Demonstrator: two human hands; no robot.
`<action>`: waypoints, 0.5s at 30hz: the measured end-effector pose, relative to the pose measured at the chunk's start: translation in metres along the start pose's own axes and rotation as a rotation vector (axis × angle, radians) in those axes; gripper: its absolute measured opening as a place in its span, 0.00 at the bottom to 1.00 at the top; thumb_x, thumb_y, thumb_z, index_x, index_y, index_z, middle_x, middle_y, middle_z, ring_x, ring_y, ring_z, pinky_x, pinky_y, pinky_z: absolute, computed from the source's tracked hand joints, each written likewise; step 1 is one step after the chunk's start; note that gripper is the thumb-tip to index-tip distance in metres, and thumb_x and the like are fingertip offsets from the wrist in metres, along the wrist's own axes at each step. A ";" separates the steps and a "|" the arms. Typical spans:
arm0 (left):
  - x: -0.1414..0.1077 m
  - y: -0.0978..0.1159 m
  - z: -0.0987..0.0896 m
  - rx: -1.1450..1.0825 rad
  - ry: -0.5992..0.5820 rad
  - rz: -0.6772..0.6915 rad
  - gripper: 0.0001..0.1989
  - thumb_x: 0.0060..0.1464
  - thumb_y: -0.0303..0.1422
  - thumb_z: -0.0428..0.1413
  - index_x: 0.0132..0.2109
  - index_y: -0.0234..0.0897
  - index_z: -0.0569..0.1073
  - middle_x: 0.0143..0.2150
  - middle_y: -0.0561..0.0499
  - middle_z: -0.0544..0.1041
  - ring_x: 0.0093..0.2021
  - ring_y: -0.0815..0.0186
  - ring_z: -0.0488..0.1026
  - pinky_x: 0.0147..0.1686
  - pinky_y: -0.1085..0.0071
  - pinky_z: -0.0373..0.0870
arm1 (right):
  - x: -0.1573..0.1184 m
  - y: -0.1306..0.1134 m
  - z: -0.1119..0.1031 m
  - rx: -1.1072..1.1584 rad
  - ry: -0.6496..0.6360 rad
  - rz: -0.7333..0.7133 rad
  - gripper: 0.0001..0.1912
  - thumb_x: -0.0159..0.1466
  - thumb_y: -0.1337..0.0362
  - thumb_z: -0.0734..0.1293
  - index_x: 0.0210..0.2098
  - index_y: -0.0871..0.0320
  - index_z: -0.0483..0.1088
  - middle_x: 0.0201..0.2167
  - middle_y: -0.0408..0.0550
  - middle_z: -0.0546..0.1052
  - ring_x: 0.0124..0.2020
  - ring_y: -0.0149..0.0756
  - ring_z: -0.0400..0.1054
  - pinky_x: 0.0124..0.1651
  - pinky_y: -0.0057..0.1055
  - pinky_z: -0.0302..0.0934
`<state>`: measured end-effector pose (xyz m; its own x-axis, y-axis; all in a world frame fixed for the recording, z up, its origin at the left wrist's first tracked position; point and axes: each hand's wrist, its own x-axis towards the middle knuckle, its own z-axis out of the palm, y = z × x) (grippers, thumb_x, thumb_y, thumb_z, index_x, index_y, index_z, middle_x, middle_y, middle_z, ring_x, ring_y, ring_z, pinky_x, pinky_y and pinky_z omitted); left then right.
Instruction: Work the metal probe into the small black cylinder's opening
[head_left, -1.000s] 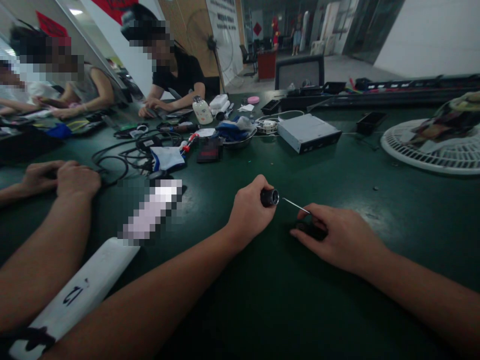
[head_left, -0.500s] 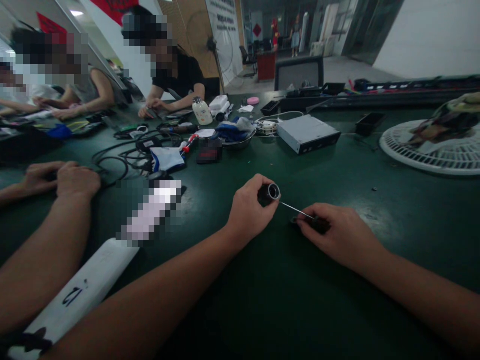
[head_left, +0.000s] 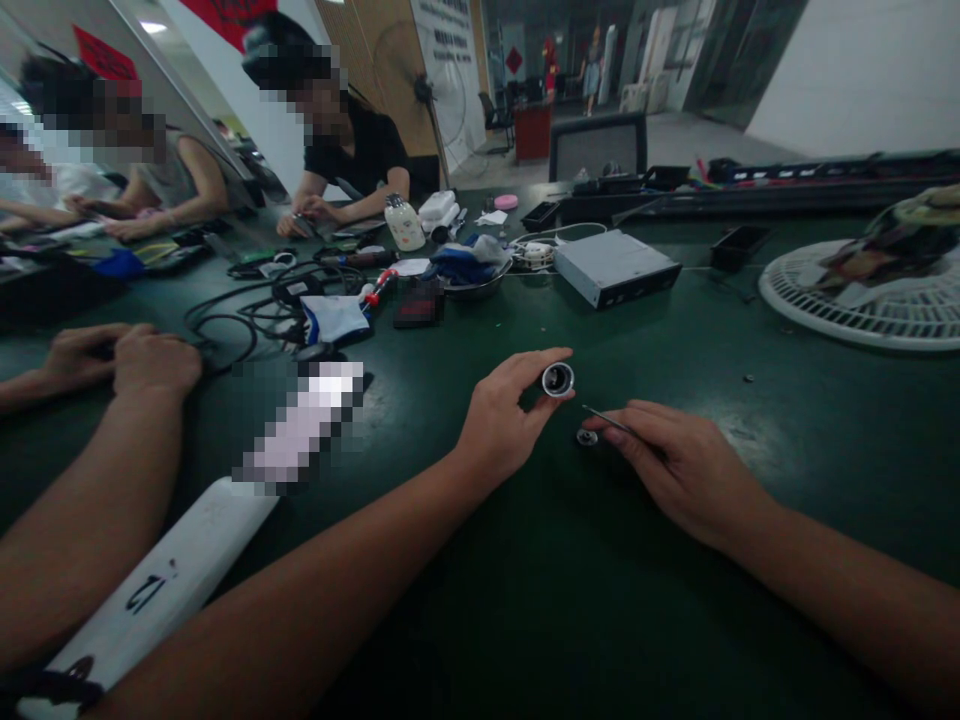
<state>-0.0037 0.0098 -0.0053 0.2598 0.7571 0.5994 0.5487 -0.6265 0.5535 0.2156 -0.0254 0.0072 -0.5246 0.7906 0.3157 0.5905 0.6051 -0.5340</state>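
Dark green workbench (head_left: 525, 610) fills the head view, with a long workroom behind it.

Left hand (head_left: 501, 420) is closed around a short dark metal cylinder (head_left: 558, 380), which is gripped between thumb and fingers near the middle of the bench. Its open end is turned up toward the camera, so its long axis points roughly at the lens, with a slight tilt. Right hand (head_left: 679, 470) is closed on a thin steel pick (head_left: 604, 417). The pick's long axis runs up and to the left from the fingers, with the tip aimed at the cylinder and just apart from it. A small round metal part (head_left: 587, 437) lies on the bench below the pick, touched by neither hand.

Farther up the bench, a shallow steel bowl (head_left: 476, 287) is seen holding blue cloth. A black tray (head_left: 739, 246) stands to the right, its contents not visible. Nearby are a silver drive case (head_left: 616, 267), a plastic bottle (head_left: 405, 222) and a white fan guard (head_left: 862, 312). Black cables (head_left: 225, 325) are tangled at left, where a neighbouring person's hands (head_left: 154, 362) rest on the bench beside them. A blurred patch (head_left: 300, 425) hides the item next to those hands.
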 end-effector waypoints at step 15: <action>0.001 0.003 0.000 -0.035 -0.004 -0.056 0.18 0.59 0.29 0.60 0.57 0.40 0.71 0.53 0.50 0.78 0.52 0.65 0.75 0.55 0.66 0.71 | 0.002 0.003 0.009 -0.271 -0.152 0.059 0.17 0.68 0.57 0.64 0.53 0.52 0.72 0.43 0.46 0.81 0.40 0.42 0.74 0.43 0.42 0.65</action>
<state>-0.0020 0.0090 -0.0029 0.2327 0.7916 0.5650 0.5346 -0.5894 0.6056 0.2109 -0.0225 -0.0011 -0.5583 0.8143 0.1590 0.7537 0.5779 -0.3130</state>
